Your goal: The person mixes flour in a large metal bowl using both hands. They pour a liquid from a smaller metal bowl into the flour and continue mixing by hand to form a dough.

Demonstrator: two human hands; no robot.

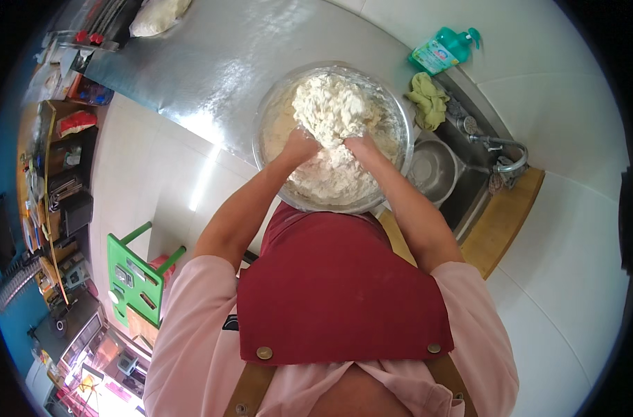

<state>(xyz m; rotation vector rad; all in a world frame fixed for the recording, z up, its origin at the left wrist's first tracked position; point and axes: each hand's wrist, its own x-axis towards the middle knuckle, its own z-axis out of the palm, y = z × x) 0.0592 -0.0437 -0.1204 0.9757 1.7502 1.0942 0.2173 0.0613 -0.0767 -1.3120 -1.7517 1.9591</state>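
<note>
A large metal mixing bowl (261, 121) stands at the edge of the steel worktop, close against my apron. In it is a shaggy, pale mass of dough (331, 107), with loose flour and crumbs (337, 180) nearer to me. My left hand (301, 146) grips the dough from the left, and my right hand (361, 145) grips it from the right. The fingers of both hands are sunk in the dough and hidden. Flour clings to the bowl's inner wall.
Right of the bowl, a steel sink (454, 190) holds a metal basin (432, 169) beside a faucet (512, 156). A green cloth (427, 101) and a green pump bottle (444, 50) lie near its rim. A filled plastic bag (159, 16) rests at the far left; a green stool (134, 279) is behind left.
</note>
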